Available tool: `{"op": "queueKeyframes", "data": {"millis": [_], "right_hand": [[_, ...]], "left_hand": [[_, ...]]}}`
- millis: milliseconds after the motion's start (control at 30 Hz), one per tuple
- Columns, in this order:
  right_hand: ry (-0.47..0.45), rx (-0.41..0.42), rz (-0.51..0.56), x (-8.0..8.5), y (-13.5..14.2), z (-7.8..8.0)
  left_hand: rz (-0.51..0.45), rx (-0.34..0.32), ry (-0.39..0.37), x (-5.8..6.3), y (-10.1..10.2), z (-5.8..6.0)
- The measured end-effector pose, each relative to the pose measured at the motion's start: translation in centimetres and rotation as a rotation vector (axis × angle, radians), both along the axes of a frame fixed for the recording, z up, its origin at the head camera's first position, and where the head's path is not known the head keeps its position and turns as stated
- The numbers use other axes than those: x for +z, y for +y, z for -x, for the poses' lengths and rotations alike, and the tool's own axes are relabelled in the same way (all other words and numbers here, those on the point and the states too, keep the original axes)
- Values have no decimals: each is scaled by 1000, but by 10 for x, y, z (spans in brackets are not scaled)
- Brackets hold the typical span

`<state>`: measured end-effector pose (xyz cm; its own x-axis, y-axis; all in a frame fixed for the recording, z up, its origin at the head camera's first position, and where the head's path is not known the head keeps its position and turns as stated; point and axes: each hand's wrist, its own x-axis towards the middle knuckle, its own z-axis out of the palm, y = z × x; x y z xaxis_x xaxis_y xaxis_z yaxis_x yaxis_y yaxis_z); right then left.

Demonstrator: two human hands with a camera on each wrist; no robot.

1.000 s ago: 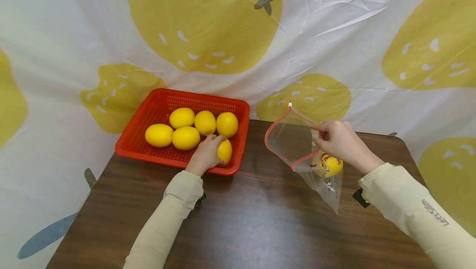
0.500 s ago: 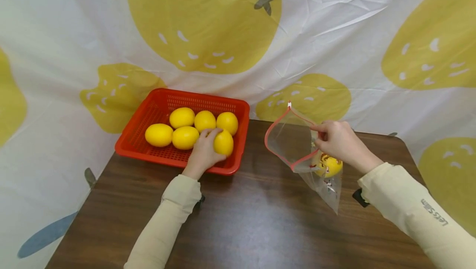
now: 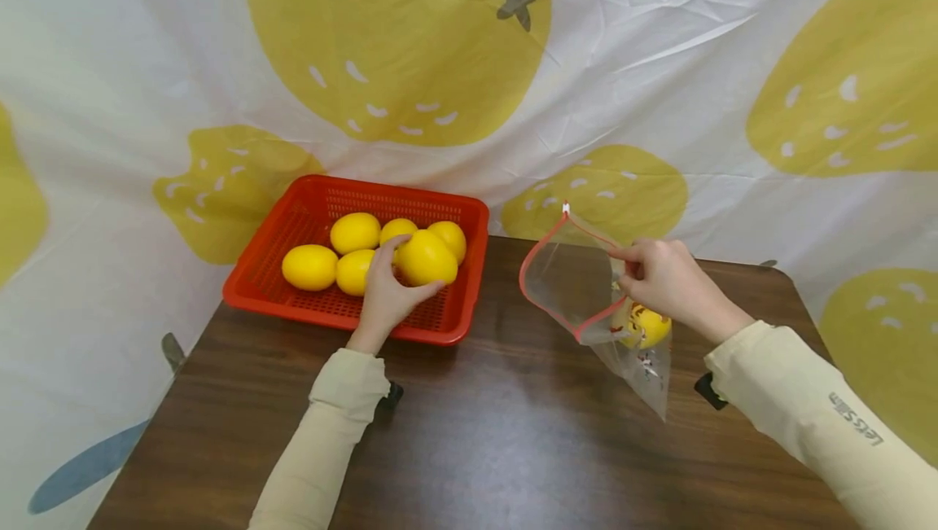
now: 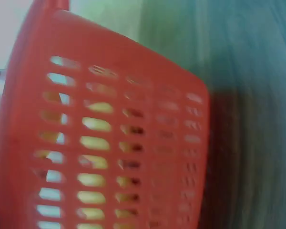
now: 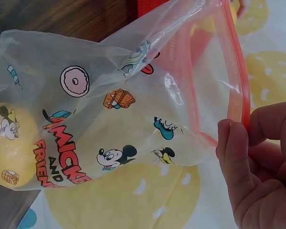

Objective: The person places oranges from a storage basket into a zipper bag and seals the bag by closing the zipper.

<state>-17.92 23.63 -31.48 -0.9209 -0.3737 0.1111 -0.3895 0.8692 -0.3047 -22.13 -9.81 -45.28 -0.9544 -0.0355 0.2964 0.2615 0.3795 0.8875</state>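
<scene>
My left hand point(image 3: 387, 295) holds a lemon point(image 3: 428, 258) between thumb and fingers over the right part of a red plastic basket point(image 3: 245, 292). Several other lemons point(image 3: 309, 268) lie in that basket. On the right, my right hand point(image 3: 668, 276) pinches the red-edged rim of a clear zip bag point(image 3: 636, 374), whose mouth gapes toward the basket. One lemon point(image 5: 12, 145) rests low inside the bag. Cartoon prints cover the bag's side in the right wrist view. The left wrist view shows the basket's slotted wall point(image 4: 105, 138), with yellow behind it.
Basket and bag are at the back of a dark wooden table point(image 3: 506, 448). Behind them hangs a white cloth point(image 3: 659, 41) with large yellow fruit prints. A white zip slider point(image 3: 566, 208) sits at the bag's top corner.
My left hand has lifted the lemon from the basket's front right corner, up and slightly left, so it now overlaps the lemons behind. My right hand and the bag have stayed nearly still.
</scene>
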Motion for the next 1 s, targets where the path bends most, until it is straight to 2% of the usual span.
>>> {"op": "queueKeyframes", "data": {"millis": [100,300,533,567,767,800,1000], "right_hand": [[2,5,-1,1,0,0],[-11,6,4,0,0,-1],[-8,3,1,-2,-1,-1],[-7,4,0,-1,-1,-1],[17,15,-2,-1,-2,-1],[23,18,-4,-1,-2,-1],[33,22,-11,-1,-2,1]], "left_hand": [[-67,-17,-8,8,6,-2],[-124,-91,5,30,32,-8],[-235,-220,-10,47,67,-14],[-243,-242,-13,52,72,-18],[-239,-338,-30,53,97,-19],[-237,-347,-40,48,101,-17],[-204,-409,-146,42,112,-16]]}}
